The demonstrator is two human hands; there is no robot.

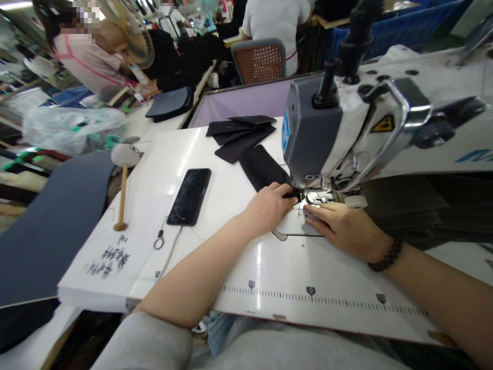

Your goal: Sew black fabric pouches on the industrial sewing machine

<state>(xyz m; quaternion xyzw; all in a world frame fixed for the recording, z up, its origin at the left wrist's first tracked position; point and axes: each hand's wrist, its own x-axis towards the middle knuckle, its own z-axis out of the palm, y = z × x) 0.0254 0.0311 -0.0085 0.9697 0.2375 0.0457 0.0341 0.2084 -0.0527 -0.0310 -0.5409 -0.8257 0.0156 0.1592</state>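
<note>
Crossing the near edge of the counter (pixel 269 270), my bare forearms (pixel 196 272) come in from both sides; swinging the left one outward could, I judge, bump the black phone (pixel 188 198) lying beyond it. Farther in, a dark beaded bracelet (pixel 387 255) circles my right wrist, and it might snag if I dragged that arm over the cloth stack (pixel 408 205) beside it. My right hand (pixel 344 226) lies palm down, its fingers stretched out and grasping nothing that I can see, tips by the needle plate (pixel 296 224). My left hand (pixel 269 205) is arched, fingers curled over the near end of the black fabric strip (pixel 265 167); pinching or only pressing, I cannot tell. With both hands so close under the sewing machine (pixel 311 136), a slip while it ran could catch a fingertip, and an uneven push from my left could skew the strip. It slants away leftward on the counter, its far end touching or nearly touching a fanned pile of black pieces (pixel 246 134), so a hard tug might pull those along.
</note>
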